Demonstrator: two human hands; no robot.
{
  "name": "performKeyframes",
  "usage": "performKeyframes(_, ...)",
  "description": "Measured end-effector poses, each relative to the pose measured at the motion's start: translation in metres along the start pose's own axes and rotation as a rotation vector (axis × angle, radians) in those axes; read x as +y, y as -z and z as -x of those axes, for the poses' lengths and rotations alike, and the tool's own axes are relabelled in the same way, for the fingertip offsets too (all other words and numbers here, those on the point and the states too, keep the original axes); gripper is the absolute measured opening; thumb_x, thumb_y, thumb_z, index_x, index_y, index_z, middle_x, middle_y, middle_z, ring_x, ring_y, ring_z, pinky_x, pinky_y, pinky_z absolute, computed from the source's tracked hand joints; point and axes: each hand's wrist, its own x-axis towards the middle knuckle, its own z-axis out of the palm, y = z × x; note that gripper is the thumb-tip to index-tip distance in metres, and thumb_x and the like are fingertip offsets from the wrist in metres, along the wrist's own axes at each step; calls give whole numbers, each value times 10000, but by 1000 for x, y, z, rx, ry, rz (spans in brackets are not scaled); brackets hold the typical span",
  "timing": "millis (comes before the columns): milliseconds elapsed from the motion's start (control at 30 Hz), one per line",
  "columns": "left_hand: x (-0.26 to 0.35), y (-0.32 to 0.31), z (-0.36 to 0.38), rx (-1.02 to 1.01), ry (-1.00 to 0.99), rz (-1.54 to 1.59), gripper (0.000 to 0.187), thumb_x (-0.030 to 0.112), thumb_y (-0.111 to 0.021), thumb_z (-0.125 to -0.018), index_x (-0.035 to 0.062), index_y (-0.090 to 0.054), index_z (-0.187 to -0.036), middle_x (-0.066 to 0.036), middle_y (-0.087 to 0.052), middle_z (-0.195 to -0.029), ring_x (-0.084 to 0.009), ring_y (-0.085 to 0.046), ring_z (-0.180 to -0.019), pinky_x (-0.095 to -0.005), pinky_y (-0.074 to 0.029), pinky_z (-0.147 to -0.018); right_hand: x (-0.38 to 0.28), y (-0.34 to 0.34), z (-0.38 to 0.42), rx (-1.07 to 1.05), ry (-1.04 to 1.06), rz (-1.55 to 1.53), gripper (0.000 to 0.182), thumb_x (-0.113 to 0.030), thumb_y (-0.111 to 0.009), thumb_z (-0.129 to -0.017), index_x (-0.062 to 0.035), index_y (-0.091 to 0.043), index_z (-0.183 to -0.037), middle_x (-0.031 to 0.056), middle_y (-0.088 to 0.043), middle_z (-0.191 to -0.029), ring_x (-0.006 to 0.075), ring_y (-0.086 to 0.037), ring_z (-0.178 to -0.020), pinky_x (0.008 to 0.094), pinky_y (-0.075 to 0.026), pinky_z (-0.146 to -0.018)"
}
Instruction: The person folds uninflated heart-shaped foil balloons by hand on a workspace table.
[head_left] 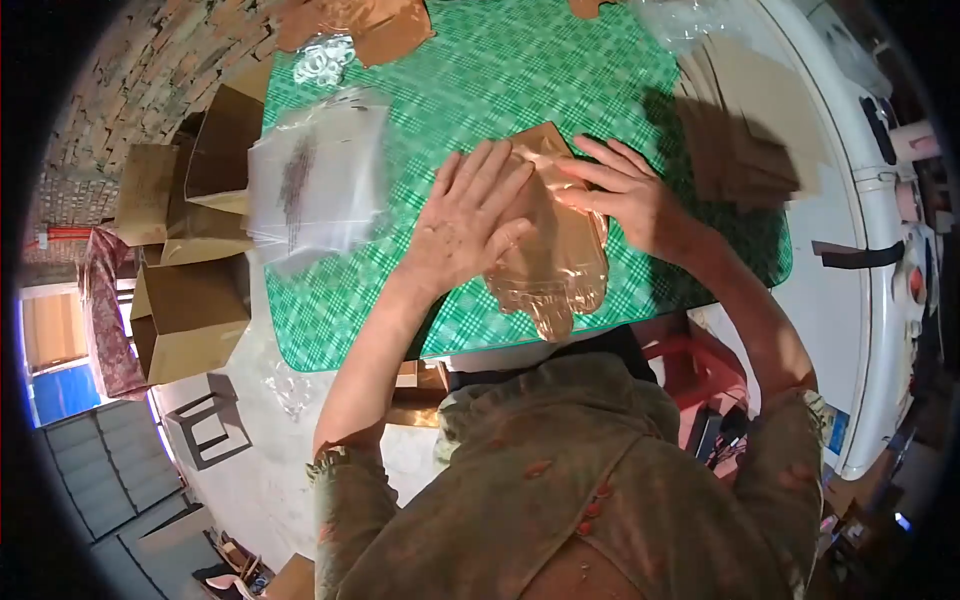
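A flat, shiny copper-coloured foil balloon point(553, 235) lies on the green checked tablecloth in front of me, its lower end crinkled and hanging slightly towards the table's near edge. My left hand point(462, 220) rests over its left side with fingers stretched out. On the upper right side, my right hand point(632, 197) touches the foil with its fingers spread, the thumb side towards the balloon. Parts of the foil are hidden under both hands. To the left of my left hand is a stack of clear plastic bags point(325, 180).
More copper foil point(385, 30) and a bunch of white rings point(325, 60) lie at the far left of the green table point(560, 75). Flat brown cardboard pieces point(740, 130) are on the right. Open cardboard boxes point(195, 310) stand beyond the left edge.
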Motion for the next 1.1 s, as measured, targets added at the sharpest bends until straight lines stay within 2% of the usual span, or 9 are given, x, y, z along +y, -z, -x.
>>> performKeyframes(133, 1, 2, -1, 8, -4, -3, 660, 494, -549, -1062, 147, -456, -1615, -163, -355, -1704, -365, -300, -1588, -557, -207, -1304, 1, 4, -5, 115, -52, -72, 427, -51, -607, -951, -50, -686, -1371, 120, -598, -1524, 345, -452, -1509, 524, -358, -1232)
performKeyframes(167, 1, 3, -2, 18, -9, -1, 663, 502, -565, -1051, 136, -479, -1597, -173, -375, -1690, -372, -312, -1581, -562, -218, -1300, 2, 4, -7, 124, -31, -40, 458, -87, -595, -997, -41, -611, -1452, 124, -570, -1549, 339, -447, -1509, 522, -346, -1233)
performKeyframes(267, 2, 2, -2, 6, 8, 7, 659, 530, -544, -1052, 155, -490, -1591, -167, -377, -1690, -367, -303, -1585, -567, -216, -1299, -4, -4, -22, 119, -95, 4, 507, -191, -607, -1033, -77, -552, -1524, 99, -528, -1594, 329, -414, -1528, 521, -296, -1259)
performKeyframes(367, 2, 3, -3, -48, 26, -8, 661, 509, -529, -1067, 192, -432, -1639, -128, -318, -1732, -357, -254, -1608, -552, -157, -1322, 3, -19, -30, 61, -82, 199, 580, -285, -627, -1037, -104, -503, -1573, 75, -485, -1636, 314, -377, -1552, 545, -240, -1276)
performKeyframes(467, 1, 2, -3, -49, 21, -36, 662, 523, -527, -1063, 200, -440, -1634, -121, -321, -1731, -360, -248, -1610, -549, -149, -1325, 10, -24, -28, 35, -58, 244, 600, -323, -631, -1026, -116, -511, -1576, 68, -481, -1645, 299, -370, -1557, 572, -213, -1277)
performKeyframes(600, 0, 1, -3, -51, 9, -54, 659, 554, -497, -1069, 218, -444, -1634, -115, -324, -1730, -375, -247, -1607, -550, -150, -1324, 8, -20, -19, 28, -65, 285, 600, -307, -631, -1019, -114, -516, -1576, 70, -473, -1653, 318, -377, -1549, 595, -215, -1267)
performKeyframes(867, -2, -3, -1, -37, 9, -61, 652, 577, -459, -1079, 240, -441, -1638, -103, -322, -1735, -373, -245, -1610, -545, -156, -1323, -28, -4, 17, -88, -113, 203, 639, -315, -666, -989, -92, -512, -1568, 82, -468, -1650, 350, -358, -1550, 639, -196, -1256)
performKeyframes(1067, -7, -7, 1, -21, -49, -101, 643, 562, -441, -1090, 247, -419, -1650, -96, -311, -1742, -366, -243, -1612, -533, -165, -1322, -72, 11, 62, -210, -189, 111, 757, -388, -722, -943, -80, -467, -1585, 64, -398, -1688, 315, -307, -1580, 629, -166, -1285)
performKeyframes(1100, -7, -6, 2, -15, -64, -104, 641, 557, -440, -1091, 248, -416, -1651, -95, -307, -1744, -366, -243, -1612, -530, -168, -1322, -76, 13, 68, -232, -173, 108, 859, -433, -767, -888, -75, -444, -1599, 80, -371, -1700, 307, -294, -1590, 616, -154, -1298)
